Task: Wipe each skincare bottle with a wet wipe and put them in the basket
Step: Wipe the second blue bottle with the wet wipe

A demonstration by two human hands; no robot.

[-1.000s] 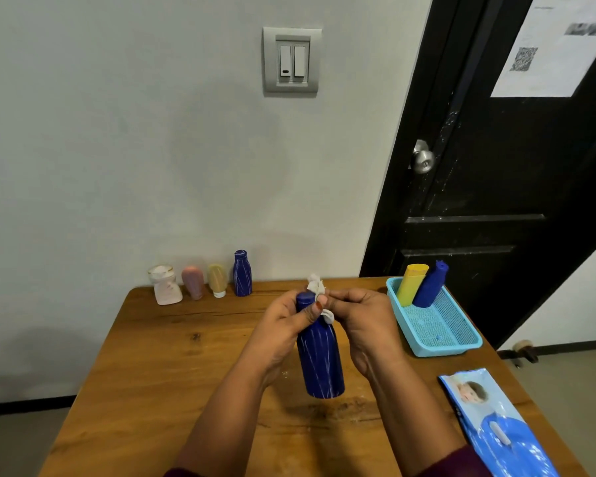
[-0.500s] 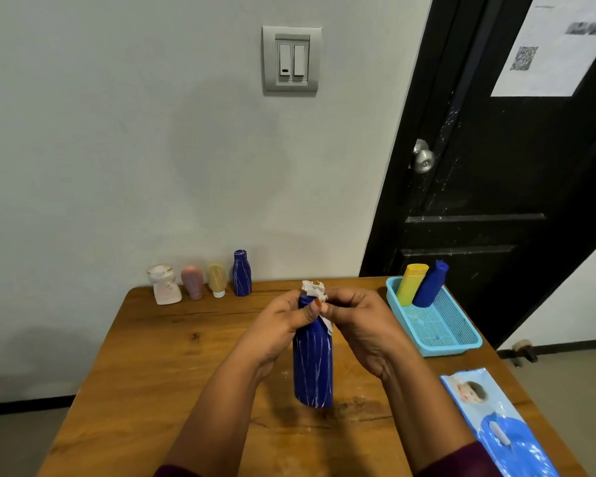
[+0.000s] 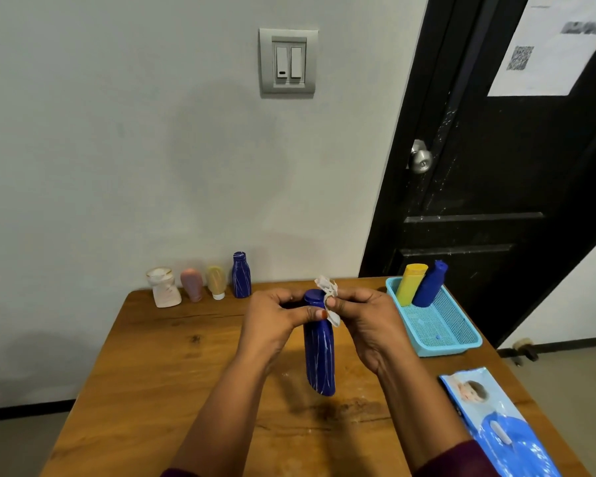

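A tall dark blue bottle (image 3: 320,352) with white streaks hangs above the middle of the wooden table (image 3: 172,380). My left hand (image 3: 276,321) grips its neck just under the cap. My right hand (image 3: 365,321) pinches a crumpled white wet wipe (image 3: 329,297) against the cap's right side. The turquoise basket (image 3: 441,342) at the right holds a yellow bottle (image 3: 412,283) and a blue bottle (image 3: 429,287), both leaning on its far wall.
Along the table's far edge stand a white jar (image 3: 164,287), a pink tube (image 3: 191,284), a beige tube (image 3: 216,282) and a small blue bottle (image 3: 241,274). A blue wet-wipe pack (image 3: 496,421) lies at the near right. Behind are a wall and a black door (image 3: 496,187).
The blue bottle was tilted, then upright and lower, and is now lifted slightly off the table. The wipe has shifted from over the cap to its right side.
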